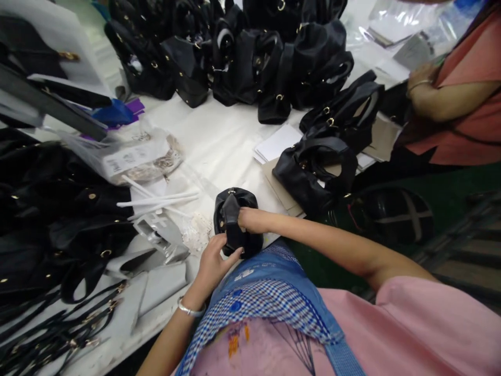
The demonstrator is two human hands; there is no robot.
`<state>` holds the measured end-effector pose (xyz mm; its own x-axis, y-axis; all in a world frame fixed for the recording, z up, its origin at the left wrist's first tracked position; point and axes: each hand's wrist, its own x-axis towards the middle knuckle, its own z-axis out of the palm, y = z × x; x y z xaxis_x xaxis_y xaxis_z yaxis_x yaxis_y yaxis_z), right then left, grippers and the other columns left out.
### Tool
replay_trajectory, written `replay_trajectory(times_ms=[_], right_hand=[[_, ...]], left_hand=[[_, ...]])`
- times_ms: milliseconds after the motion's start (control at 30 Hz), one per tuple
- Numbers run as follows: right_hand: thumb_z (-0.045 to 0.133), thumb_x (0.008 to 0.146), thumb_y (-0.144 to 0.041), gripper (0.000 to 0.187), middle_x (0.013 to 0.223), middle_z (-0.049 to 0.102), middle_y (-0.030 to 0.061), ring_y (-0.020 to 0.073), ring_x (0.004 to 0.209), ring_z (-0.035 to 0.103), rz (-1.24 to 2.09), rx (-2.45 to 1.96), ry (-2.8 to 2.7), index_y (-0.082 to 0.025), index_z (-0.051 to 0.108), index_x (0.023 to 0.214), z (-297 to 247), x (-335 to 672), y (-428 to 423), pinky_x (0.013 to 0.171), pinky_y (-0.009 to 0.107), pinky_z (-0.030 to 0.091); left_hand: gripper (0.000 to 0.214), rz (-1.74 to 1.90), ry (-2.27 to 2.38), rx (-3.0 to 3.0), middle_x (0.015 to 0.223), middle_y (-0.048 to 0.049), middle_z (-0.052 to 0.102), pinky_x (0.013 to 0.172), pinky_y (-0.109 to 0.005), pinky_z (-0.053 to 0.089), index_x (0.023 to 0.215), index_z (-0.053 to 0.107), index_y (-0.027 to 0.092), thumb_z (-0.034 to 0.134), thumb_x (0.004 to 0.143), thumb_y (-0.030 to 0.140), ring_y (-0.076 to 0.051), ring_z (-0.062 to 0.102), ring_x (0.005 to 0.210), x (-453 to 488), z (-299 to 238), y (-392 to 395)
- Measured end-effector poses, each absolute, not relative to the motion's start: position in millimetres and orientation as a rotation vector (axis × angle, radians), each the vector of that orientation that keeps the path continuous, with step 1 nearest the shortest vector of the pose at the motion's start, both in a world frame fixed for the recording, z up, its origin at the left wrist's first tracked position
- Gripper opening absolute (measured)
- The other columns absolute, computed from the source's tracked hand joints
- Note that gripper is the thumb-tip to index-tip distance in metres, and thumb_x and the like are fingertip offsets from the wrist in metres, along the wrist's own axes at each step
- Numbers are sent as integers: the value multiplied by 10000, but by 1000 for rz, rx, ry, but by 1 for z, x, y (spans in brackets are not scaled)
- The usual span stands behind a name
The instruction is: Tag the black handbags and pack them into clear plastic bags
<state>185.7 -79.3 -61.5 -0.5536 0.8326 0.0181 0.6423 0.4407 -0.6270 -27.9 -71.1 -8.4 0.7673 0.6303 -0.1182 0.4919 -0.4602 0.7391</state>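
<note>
Left hand (213, 261) pinching black handbag (231, 209) at white table (219, 130)'s 6 o'clock edge; right (256, 220) at its opening, can't tell grip. More handbags (270, 68) 12 o'clock, co-worker (469, 94) 2, green floor (319, 274) 4.

1 left hand (213, 261) and 1 right hand (254, 220) on 1 black bag (231, 211). 1 bracelet (190, 309), 1 apron (270, 267), 2 blue buttons (235, 306). I get at least 2 bags off to the right (295, 180), at least 5 in the back row (191, 73), but they overlap like crazy. 1 coworker (475, 78), 1 labelled plastic pouch (135, 159), at least 3 white sticks (164, 200). Left-hand heap (58, 203)? Too jumbled to count, lol.
</note>
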Motion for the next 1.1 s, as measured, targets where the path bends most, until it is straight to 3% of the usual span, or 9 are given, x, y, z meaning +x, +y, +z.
replay_trajectory(times_ms=[200,500,667,867,1100], right_hand=[[553,813,-65,330,1151,657,101,211,1107,584,817,-1110,-2295,-157,603,1126,-66,192,-79,929,325,436],[627,711,-108,391,1113,653,89,202,1027,592,976,-1027,-2144,-143,632,1101,-49,199,-94,922,289,445],[665,780,-209,280,1078,646,98,193,989,594,1002,-1035,-2073,-134,650,1050,-48,207,-98,874,285,459],[641,850,-251,112,924,677,58,177,921,597,1028,-998,-2178,-152,676,888,-42,210,-97,871,294,445],[664,824,-238,106,963,685,77,231,1025,573,867,-1202,-2396,-157,693,887,-41,199,-99,902,365,392]], left_hand=[[272,96,1071,2011,925,-58,712,779,-329,523,1001,654,160,633,802,344,-217,658,843,-41,-7,-73],[294,107,946,1950,1072,-63,706,947,-383,497,1040,692,205,665,807,384,-234,646,1019,-21,-9,-75],[283,194,1016,1900,1098,-56,705,955,-359,486,1065,693,202,583,870,375,-226,635,1061,-20,-12,-82],[277,224,1221,1934,854,-43,716,703,-291,511,1035,664,160,550,872,352,-208,658,788,-27,-18,-90],[242,428,1282,1775,993,-51,684,824,-299,478,1064,624,174,522,886,305,-200,615,927,-32,-19,-99]])
